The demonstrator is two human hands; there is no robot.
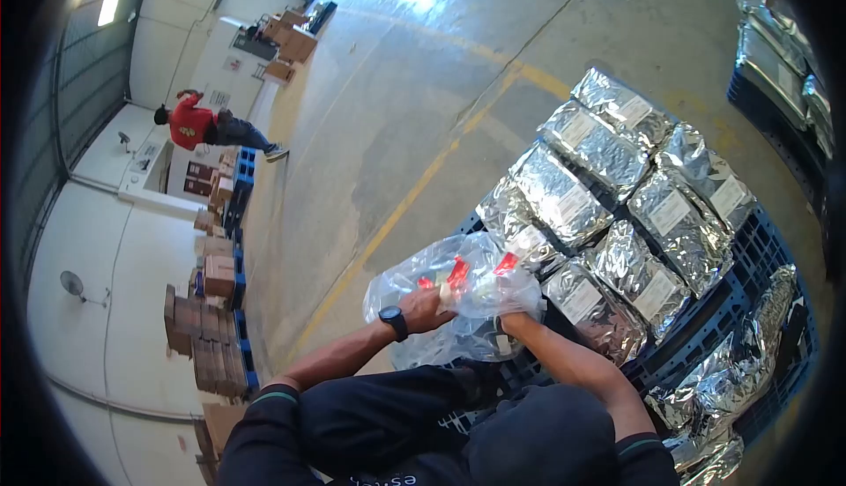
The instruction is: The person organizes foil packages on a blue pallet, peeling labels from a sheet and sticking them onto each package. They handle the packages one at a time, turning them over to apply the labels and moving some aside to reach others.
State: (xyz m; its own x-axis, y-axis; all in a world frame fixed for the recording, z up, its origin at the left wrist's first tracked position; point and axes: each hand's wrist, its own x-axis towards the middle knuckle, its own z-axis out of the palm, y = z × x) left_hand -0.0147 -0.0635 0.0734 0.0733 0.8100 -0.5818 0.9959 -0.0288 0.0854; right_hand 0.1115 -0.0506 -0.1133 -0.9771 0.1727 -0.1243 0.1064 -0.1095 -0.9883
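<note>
A clear plastic bag (414, 266) with red pieces of tape or labels (457, 272) is bunched up in front of me, beside the pallet. My left hand (427, 310), wearing a dark watch (393, 323), has its fingers closed on the gathered plastic. On the bag's right side, my right hand (518, 320) reaches in under the plastic, which hides its fingers. Just to the right of it, silver foil-wrapped packs (560, 200) with white labels sit in rows on a blue plastic pallet (765, 239).
Loose crumpled foil (740, 354) covers the pallet's near right corner. Another loaded pallet (775, 72) stands at the far right. Cardboard boxes (207, 336) line the wall at left. A person in a red shirt (192, 123) is farther off. Yellow lines (423, 173) mark the concrete floor.
</note>
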